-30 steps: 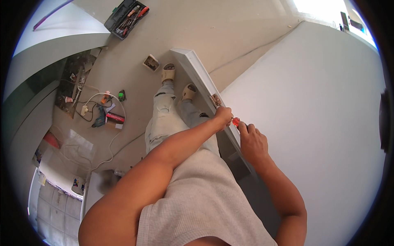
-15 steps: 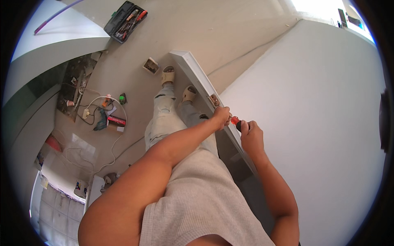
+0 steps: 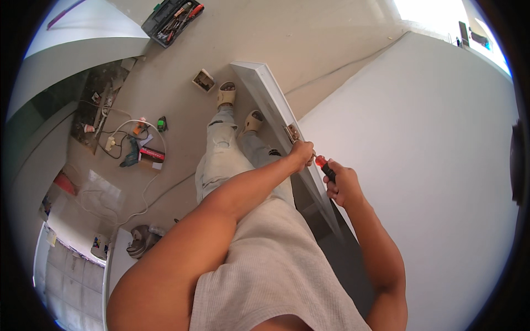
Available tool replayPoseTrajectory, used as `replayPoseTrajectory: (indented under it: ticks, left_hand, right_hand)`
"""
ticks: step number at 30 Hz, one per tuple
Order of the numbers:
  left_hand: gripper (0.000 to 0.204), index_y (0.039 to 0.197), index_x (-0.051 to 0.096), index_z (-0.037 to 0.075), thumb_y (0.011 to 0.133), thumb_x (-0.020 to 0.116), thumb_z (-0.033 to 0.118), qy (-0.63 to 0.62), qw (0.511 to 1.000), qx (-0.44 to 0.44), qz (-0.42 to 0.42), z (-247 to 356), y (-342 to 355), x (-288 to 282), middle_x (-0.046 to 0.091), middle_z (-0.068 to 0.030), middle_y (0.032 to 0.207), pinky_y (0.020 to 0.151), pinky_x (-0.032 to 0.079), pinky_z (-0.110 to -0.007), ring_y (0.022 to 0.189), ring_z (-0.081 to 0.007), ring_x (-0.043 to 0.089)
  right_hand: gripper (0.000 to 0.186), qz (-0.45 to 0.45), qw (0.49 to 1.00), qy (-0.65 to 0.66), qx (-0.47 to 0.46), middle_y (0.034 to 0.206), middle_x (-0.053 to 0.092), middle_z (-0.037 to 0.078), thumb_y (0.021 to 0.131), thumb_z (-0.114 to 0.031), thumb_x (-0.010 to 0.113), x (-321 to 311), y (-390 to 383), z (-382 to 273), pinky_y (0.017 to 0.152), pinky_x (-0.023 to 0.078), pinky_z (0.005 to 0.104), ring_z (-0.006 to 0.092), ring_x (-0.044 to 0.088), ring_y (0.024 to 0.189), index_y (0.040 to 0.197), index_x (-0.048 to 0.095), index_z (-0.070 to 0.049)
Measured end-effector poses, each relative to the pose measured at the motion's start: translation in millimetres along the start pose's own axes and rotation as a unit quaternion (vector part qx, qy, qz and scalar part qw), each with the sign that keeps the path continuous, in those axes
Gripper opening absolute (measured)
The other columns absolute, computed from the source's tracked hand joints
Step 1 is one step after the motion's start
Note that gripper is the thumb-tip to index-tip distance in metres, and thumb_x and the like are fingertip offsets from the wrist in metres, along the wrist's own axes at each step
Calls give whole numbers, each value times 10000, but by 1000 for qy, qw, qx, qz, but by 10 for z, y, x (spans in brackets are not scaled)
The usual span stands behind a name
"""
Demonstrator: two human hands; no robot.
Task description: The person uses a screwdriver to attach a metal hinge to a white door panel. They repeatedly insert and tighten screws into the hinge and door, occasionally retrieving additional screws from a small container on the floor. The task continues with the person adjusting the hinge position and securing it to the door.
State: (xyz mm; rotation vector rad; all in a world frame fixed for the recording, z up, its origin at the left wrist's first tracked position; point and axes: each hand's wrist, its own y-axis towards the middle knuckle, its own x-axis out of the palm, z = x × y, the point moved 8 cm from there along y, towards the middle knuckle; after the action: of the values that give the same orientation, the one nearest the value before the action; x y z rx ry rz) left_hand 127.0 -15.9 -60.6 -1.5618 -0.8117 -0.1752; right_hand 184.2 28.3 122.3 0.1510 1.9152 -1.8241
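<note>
My right hand (image 3: 345, 187) is wrapped round the red and black handle of a screwdriver (image 3: 321, 161). The screwdriver's thin shaft points up and left toward my left hand (image 3: 301, 155). My left hand is closed at the edge of a white door panel (image 3: 269, 94), its fingers near the screwdriver's tip. Whatever those fingers pinch is hidden. Just beyond them, a metal hinge-like fitting (image 3: 292, 132) is set in the panel's narrow edge.
A large white surface (image 3: 419, 165) fills the right side. On the floor lie an open toolbox (image 3: 172, 22), a small box (image 3: 203, 81), a power drill (image 3: 131, 153), a red carton (image 3: 152, 155), a green-and-black tool (image 3: 162, 123) and trailing cables. Shoes (image 3: 142, 241) sit at lower left.
My right hand has shifted slightly right and down, and its fingers have turned round the screwdriver handle. My left hand stays at the panel edge. The whole view has tilted a little.
</note>
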Motion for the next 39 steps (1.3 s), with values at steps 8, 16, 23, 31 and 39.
replayPoseTrajectory:
  ticks: [8,16,23,31,39]
  left_hand:
    - [309,662,408,99,929,507,219,1,1000,-26,16,-5,-94,43,386,1,534,365,198,-313,366,-113,268]
    - [336,757,488,74,956,495,345,29,999,-33,17,-98,-124,87,400,4,545,385,242,-307,419,-113,329]
    - [459,867,589,54,920,513,503,237,968,-78,13,186,-120,-484,453,-36,582,458,335,-403,481,-162,412]
    - [620,1071,660,-46,884,572,538,637,745,125,151,1255,-407,-520,645,-282,1092,894,488,-437,1054,-403,624]
    - [517,1055,671,-2,886,609,483,618,749,147,188,1274,-392,-537,653,-223,1124,895,502,-448,1065,-374,622]
  right_hand:
    - [386,93,901,-374,-201,854,603,177,912,-281,595,145,-79,-247,561,487,341,216,614,669,1146,512,15]
    - [324,138,740,-497,-432,847,582,156,882,-252,633,219,-547,-569,498,485,389,246,555,504,1099,503,-49]
    - [331,27,992,-117,-44,710,539,103,943,-305,535,-58,-56,-138,395,407,349,165,476,427,1071,490,-3]
    - [214,200,587,-622,-478,857,598,139,860,-138,598,338,-436,-465,476,453,322,223,589,612,1040,533,-42]
    - [391,-3,989,-141,-52,801,594,143,820,-230,685,94,20,-109,500,446,292,185,605,640,1073,507,9]
